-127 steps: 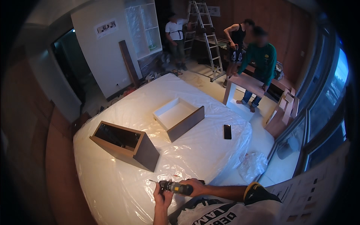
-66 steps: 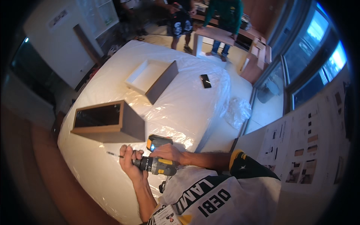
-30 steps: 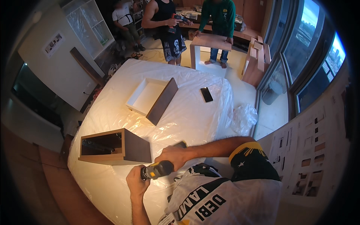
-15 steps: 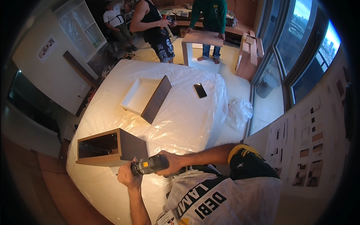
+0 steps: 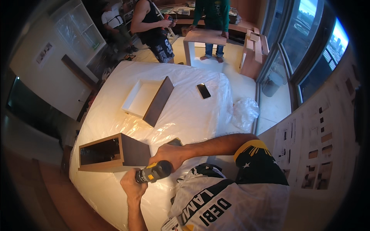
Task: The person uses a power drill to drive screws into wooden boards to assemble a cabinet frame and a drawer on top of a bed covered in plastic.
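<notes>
A black and yellow cordless drill (image 5: 155,172) is held low in front of me, its chuck toward my left. My right hand (image 5: 169,155) is wrapped round its grip. My left hand (image 5: 133,184) closes at the chuck end; any bit there is hidden by the fingers. Just beyond the hands, a dark brown open-fronted cabinet box (image 5: 135,151) lies on the plastic-covered mattress (image 5: 185,133), its opening facing left. Farther off lies a drawer (image 5: 143,97) with pale insides and a dark brown front panel (image 5: 158,101).
A black phone (image 5: 203,91) lies on the plastic at the right. Crumpled clear plastic (image 5: 245,113) sits on the floor beside the mattress. Beyond it, a person in green holds a wooden carcass (image 5: 204,37); another person holds a power tool. Windows (image 5: 300,42) line the right.
The drill has rolled in my hands, its grip now pointing away from me. My right hand has shifted to the far side of the drill body. The cabinet box and drawer stay put.
</notes>
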Demonstrator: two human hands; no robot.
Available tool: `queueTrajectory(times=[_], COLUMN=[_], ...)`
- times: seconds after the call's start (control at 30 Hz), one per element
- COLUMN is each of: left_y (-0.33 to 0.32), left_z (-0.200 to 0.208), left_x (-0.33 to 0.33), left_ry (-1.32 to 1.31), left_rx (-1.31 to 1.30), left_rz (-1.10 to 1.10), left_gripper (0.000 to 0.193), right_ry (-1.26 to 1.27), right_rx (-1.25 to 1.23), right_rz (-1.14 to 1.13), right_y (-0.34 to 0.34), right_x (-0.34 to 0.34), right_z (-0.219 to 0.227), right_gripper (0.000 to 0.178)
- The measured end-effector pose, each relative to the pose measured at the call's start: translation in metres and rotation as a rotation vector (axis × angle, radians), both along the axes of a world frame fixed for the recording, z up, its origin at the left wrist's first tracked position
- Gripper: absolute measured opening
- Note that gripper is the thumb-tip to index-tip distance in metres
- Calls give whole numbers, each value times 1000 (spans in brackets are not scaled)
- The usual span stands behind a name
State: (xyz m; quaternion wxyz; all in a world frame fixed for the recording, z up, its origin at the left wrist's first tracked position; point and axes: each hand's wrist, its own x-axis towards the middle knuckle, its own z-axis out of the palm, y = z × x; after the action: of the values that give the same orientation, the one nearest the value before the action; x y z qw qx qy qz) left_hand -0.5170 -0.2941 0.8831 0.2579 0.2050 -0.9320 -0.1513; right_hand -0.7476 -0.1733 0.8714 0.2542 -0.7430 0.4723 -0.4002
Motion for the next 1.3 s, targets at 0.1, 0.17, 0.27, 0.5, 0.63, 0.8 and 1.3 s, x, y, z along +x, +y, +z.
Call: queueTrajectory(times=[0.1,0.17,0.27,0.5,0.63,0.8,1.3], left_y=[-2,-10,-31,-14,2,-23,14], left_z=[11,9,8,28,2,79,1], left_x=[-19,-34,-43,-18,-22,-18,-2], left_ry=[263,444,523,135,-530,-377,-766], left_rx=[-428,-626,-621,165,925,792,1086], left_rz=[61,127,130,-104,-478,-331,-579], left_gripper=[29,27,26,27,37,53,37], right_ry=[-323,-582,-670,-152,946,474,758], right_rx=[0,211,153,-76,-183,-29,-181], right_rz=[-123,-133,-139,133,343,157,528], right_y=[1,1,-4,0,-24,-24,-18], right_x=[12,29,50,-14,-20,-40,-2], right_z=[-18,-13,-2,52,95,97,67], right_gripper=[34,35,27,32,45,53,40])
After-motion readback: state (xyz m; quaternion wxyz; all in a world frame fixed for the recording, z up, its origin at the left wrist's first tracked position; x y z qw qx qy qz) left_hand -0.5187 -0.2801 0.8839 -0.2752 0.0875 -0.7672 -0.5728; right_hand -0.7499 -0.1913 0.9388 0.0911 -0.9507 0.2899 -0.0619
